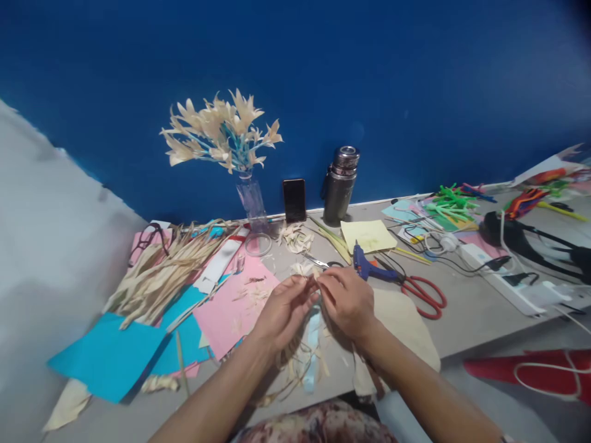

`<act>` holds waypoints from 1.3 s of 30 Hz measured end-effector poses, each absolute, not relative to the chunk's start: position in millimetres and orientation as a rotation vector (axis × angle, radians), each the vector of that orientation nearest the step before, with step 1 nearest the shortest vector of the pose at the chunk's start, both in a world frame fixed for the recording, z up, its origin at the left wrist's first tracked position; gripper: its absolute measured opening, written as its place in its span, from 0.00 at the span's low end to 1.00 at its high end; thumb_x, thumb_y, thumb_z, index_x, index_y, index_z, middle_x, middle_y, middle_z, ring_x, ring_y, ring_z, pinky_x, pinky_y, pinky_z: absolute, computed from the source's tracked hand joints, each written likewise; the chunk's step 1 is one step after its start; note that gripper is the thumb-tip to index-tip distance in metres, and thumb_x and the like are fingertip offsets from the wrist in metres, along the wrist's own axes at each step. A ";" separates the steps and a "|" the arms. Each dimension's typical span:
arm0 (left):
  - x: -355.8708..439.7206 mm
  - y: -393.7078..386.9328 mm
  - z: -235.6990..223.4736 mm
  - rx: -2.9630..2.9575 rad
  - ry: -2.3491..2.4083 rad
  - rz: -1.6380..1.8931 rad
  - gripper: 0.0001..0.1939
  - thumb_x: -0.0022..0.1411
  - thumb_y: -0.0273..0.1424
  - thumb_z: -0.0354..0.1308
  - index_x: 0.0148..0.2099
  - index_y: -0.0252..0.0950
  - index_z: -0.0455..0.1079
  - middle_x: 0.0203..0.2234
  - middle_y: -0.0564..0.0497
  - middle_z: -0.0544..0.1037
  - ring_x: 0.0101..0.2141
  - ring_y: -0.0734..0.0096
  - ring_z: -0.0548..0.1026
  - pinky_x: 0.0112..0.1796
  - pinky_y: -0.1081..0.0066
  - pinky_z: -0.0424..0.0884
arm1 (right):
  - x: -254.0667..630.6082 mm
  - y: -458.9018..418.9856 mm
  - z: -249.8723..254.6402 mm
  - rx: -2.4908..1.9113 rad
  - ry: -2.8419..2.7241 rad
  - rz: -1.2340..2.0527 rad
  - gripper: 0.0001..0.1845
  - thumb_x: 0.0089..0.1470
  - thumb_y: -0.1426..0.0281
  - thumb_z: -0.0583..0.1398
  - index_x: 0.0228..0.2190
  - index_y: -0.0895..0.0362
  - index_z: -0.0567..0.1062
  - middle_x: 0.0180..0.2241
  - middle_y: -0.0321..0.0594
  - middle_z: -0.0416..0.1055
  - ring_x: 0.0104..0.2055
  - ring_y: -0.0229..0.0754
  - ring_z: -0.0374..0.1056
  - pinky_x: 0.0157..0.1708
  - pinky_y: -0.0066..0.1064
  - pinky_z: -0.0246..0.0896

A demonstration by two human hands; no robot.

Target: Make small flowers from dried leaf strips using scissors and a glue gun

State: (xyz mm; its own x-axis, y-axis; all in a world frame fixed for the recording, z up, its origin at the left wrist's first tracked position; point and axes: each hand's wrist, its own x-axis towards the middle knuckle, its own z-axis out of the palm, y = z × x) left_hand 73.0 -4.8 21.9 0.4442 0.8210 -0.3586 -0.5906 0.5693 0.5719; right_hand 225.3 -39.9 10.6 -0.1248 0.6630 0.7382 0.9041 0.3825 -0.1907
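Observation:
My left hand [282,309] and my right hand [347,299] meet over the middle of the table, fingers pinched together on a small pale dried-leaf flower piece [308,271]. Pale strips and a light blue stick [313,347] hang down below my hands. A blue glue gun [367,267] lies just beyond my right hand, with red-handled scissors [423,294] to its right. Small metal scissors [318,262] lie just past my fingertips.
A clear vase of finished pale flowers [221,132], a dark phone [294,200] and a steel flask [340,183] stand by the blue wall. A heap of dried leaf strips [161,274], blue paper [108,357] and pink paper [233,307] lie left. A power strip [517,283], cables and coloured pipe cleaners [450,203] lie right.

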 end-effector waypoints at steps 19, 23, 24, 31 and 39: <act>97.3 18.9 13.0 0.590 0.818 0.851 0.18 0.45 0.29 0.76 0.31 0.31 0.68 0.27 0.52 0.74 0.22 0.83 0.69 0.23 0.83 0.66 | 347.0 -33.3 5.9 -1.937 -2.049 -0.087 0.15 0.57 0.73 0.61 0.47 0.60 0.75 0.45 0.52 0.74 0.48 0.54 0.67 0.49 0.44 0.62; 96.6 27.8 9.9 0.598 0.820 0.865 0.19 0.43 0.29 0.77 0.31 0.32 0.68 0.25 0.55 0.71 0.23 0.82 0.69 0.23 0.82 0.66 | 371.1 -22.0 -0.7 -2.044 -2.165 0.060 0.21 0.54 0.73 0.63 0.50 0.61 0.72 0.47 0.53 0.73 0.50 0.54 0.67 0.50 0.41 0.60; 96.7 29.7 8.7 0.596 0.826 0.875 0.20 0.43 0.28 0.77 0.31 0.32 0.68 0.25 0.55 0.72 0.23 0.82 0.70 0.23 0.82 0.67 | 372.8 -20.6 -2.0 -2.063 -2.161 0.079 0.21 0.54 0.73 0.63 0.50 0.61 0.72 0.47 0.53 0.72 0.50 0.54 0.67 0.49 0.40 0.60; 99.3 37.4 2.9 0.644 0.800 0.998 0.18 0.43 0.27 0.75 0.30 0.33 0.68 0.22 0.56 0.73 0.21 0.82 0.69 0.23 0.80 0.65 | 376.9 -12.8 2.5 -2.086 -2.185 0.184 0.12 0.55 0.70 0.62 0.42 0.61 0.76 0.45 0.54 0.71 0.46 0.53 0.68 0.46 0.37 0.60; 98.8 48.3 17.7 0.802 0.783 1.073 0.18 0.43 0.29 0.76 0.28 0.33 0.68 0.19 0.57 0.72 0.18 0.81 0.69 0.23 0.78 0.64 | 427.2 -20.3 24.6 -1.685 -1.604 0.912 0.21 0.61 0.56 0.55 0.44 0.57 0.78 0.38 0.44 0.77 0.38 0.49 0.72 0.36 0.36 0.65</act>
State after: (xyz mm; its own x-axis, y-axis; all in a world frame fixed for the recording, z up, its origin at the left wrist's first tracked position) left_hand 98.8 48.3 17.7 0.2812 0.9471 -0.1544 -0.4352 0.2693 0.8592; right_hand 427.2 -20.3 24.6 0.0184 0.9981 -0.0585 0.5603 -0.0588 -0.8262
